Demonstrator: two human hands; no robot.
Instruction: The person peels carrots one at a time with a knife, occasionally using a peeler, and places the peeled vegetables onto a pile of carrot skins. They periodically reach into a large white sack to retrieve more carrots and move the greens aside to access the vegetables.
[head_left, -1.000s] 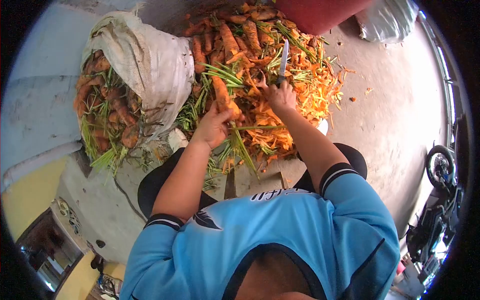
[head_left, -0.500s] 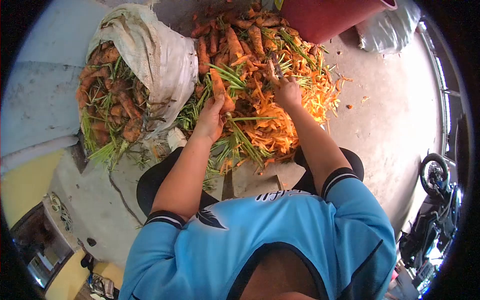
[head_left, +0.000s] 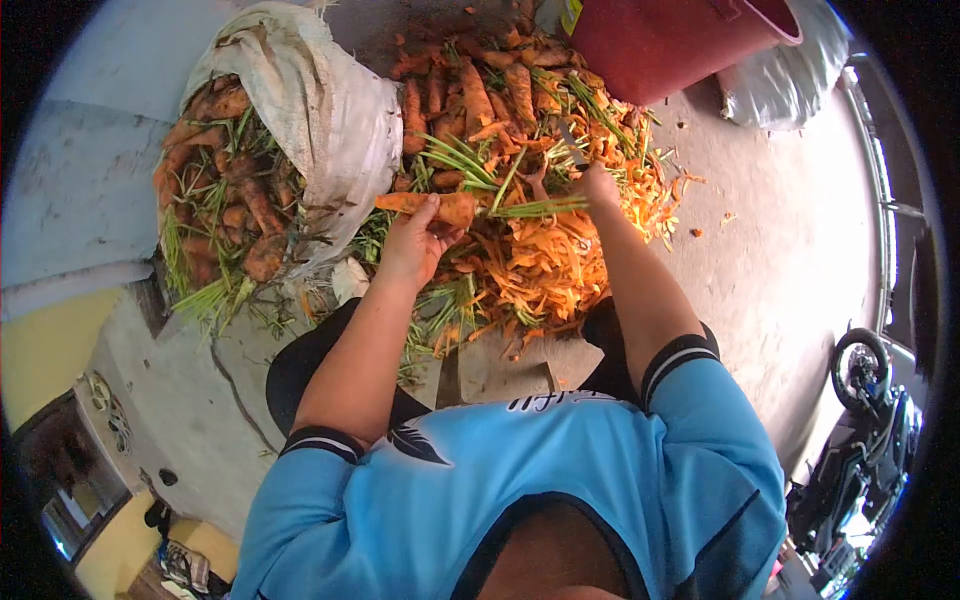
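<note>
My left hand [head_left: 418,245] is closed around a partly peeled carrot [head_left: 455,210], which lies sideways with its narrow end to the left and green stems [head_left: 540,208] reaching right. A knife or peeler [head_left: 571,143] with a thin metal blade is gripped in my right hand [head_left: 598,187], blade pointing up and left. Beneath and beyond both hands lies a heap of unpeeled carrots [head_left: 475,92], cut greens and orange peelings [head_left: 550,265].
An open sack [head_left: 340,120] spilling carrots with greens [head_left: 235,190] is at the left. At the top right are a red tub [head_left: 670,45] and a pale plastic bag [head_left: 785,75]. A motorcycle [head_left: 865,440] stands far right.
The carrot in my left hand has turned from nearly upright to sideways. My right hand has shifted slightly right and down, and its blade now shows more clearly.
</note>
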